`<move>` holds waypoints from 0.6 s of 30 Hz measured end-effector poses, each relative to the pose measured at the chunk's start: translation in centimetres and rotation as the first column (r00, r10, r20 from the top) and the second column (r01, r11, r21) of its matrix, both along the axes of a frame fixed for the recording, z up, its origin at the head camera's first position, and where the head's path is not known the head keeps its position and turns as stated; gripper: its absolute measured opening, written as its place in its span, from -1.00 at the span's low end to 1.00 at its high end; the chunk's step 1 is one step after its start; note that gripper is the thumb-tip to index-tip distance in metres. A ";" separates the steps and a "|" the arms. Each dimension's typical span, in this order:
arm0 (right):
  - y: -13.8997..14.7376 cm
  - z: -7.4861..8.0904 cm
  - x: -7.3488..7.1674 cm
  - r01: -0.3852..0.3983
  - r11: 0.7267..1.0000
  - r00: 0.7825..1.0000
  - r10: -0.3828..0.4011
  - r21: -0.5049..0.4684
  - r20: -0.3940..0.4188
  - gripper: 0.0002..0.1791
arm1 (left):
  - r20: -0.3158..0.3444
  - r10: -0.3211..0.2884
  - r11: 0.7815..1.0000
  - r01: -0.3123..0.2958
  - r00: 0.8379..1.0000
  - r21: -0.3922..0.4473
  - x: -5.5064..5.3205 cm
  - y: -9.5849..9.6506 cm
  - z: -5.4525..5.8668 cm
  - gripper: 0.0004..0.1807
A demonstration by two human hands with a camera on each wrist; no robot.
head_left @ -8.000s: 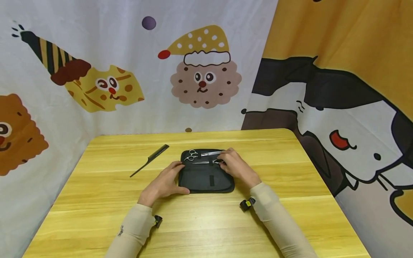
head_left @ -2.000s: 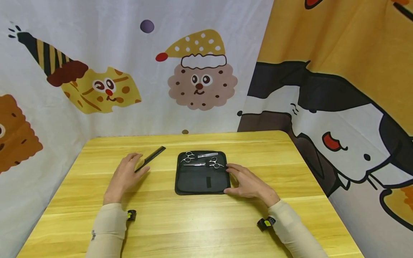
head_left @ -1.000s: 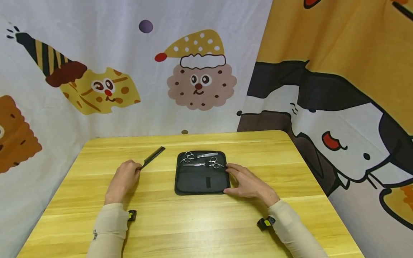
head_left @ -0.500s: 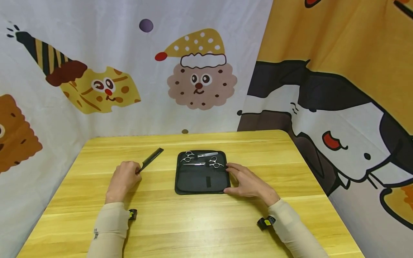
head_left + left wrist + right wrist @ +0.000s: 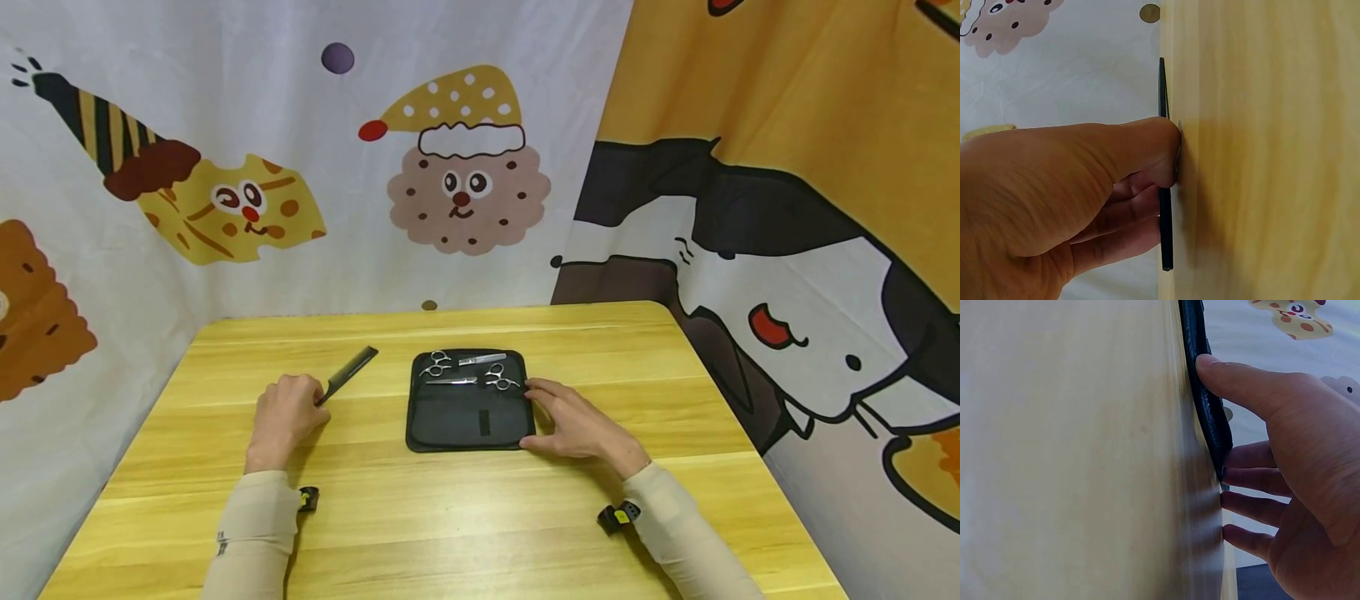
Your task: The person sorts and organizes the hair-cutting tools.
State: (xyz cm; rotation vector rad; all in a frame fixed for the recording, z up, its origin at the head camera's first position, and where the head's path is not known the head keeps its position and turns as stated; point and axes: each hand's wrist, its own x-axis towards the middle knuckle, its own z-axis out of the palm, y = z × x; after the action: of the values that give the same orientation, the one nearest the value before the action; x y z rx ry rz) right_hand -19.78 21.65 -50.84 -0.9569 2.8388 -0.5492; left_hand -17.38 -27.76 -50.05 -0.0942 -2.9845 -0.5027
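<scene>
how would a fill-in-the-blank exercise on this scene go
The left hand pinches the rat-tail comb, which is coloured ____.
The pairs of scissors in the open case number ____.
In the head view, the rat-tail comb lies to the ____ of the case.
The right hand touches the case's edge with its fingers and ____.
Missing words: black; two; left; thumb.

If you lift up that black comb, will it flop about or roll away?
The comb is probably stiff: in the left wrist view it looks straight on both sides of the fingers of the left hand. It's likely light, being so thin edge-on. It probably wouldn't roll, since it looks flat and wider in the head view.
</scene>
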 end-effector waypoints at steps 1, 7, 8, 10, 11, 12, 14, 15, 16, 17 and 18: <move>0.0 0.0 0.0 0.000 1.000 1.000 0.000 0.001 -0.001 -0.09 | -0.002 0.000 1.000 0.000 1.000 -0.001 0.0 0.0 0.0 -0.83; 0.0 0.0 0.0 0.009 1.000 1.000 -0.009 0.004 0.016 -0.09 | -0.017 -0.004 1.000 0.004 1.000 0.008 0.0 -0.1 0.1 -0.64; 0.0 0.0 0.0 0.009 1.000 1.000 -0.009 0.003 0.016 -0.09 | -0.022 -0.005 1.000 0.006 1.000 0.010 0.0 0.0 0.1 -0.59; -0.1 -0.1 0.0 0.007 1.000 1.000 -0.007 0.002 0.016 -0.09 | -0.036 -0.008 1.000 0.009 0.999 0.012 -0.1 0.0 0.3 -0.53; -0.1 -0.1 0.0 0.006 1.000 1.000 -0.006 0.002 0.015 -0.09 | -0.046 -0.012 1.000 0.012 0.999 0.014 0.0 0.1 0.4 -0.52; -0.1 -0.1 0.0 0.007 1.000 1.000 -0.007 0.002 0.013 -0.09 | -0.059 -0.016 1.000 0.017 0.998 0.016 0.0 0.2 0.5 -0.54; -0.1 -0.1 0.0 0.008 1.000 1.000 -0.008 0.002 0.013 -0.09 | -0.083 -0.023 1.000 0.025 0.996 0.016 0.0 0.3 0.8 -0.57; -0.1 -0.1 0.0 0.009 1.000 1.000 -0.009 0.003 0.013 -0.09 | -0.092 -0.027 1.000 0.028 0.995 0.015 -0.1 0.5 1.0 -0.60; -0.1 -0.1 0.0 0.009 1.000 1.000 -0.009 0.005 0.013 -0.09 | -0.101 -0.032 0.999 0.033 0.994 0.013 -0.1 0.6 1.3 -0.62; -0.1 -0.1 0.0 0.010 1.000 1.000 -0.010 0.006 0.013 -0.09 | -0.111 -0.037 0.999 0.039 0.993 0.012 -0.1 0.8 1.5 -0.61; -0.1 -0.1 0.1 0.011 1.000 1.000 -0.011 0.006 0.013 -0.09 | -0.118 -0.043 0.999 0.045 0.992 0.009 -0.1 1.0 1.8 -0.59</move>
State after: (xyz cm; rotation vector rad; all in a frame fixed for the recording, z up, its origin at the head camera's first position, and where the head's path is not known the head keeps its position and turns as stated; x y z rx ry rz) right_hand -19.71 21.59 -50.92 -0.9343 2.8342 -0.5461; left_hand -17.46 -26.76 -48.28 -0.1825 -2.8691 -0.5011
